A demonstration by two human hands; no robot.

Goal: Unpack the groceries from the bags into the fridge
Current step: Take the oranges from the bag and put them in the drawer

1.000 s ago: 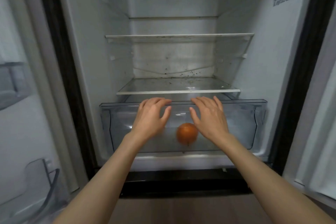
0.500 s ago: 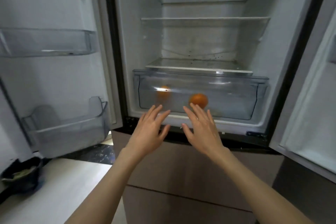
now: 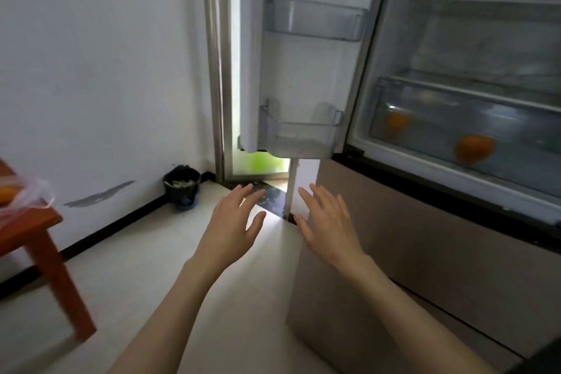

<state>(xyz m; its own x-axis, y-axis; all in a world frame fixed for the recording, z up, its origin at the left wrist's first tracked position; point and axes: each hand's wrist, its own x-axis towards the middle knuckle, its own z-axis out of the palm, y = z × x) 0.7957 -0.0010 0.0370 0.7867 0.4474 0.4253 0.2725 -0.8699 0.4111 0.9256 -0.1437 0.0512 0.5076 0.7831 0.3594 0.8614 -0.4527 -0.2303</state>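
With two oranges (image 3: 474,149) stowed in the fridge's crisper drawer (image 3: 455,118), left hand (image 3: 233,223) & right hand (image 3: 329,223) are held out empty, fingers spread, probably for the next bag item.

Corner beyond the appliance, as I see it.
At my nine o'clock a red-brown wooden table (image 3: 36,231); toward eleven a small dark bin (image 3: 182,187) against the white wall (image 3: 100,70), on pale floor tiles (image 3: 136,267).

home kitchen | open fridge (image 3: 455,70) | wooden table (image 3: 27,228) | bin (image 3: 181,185)
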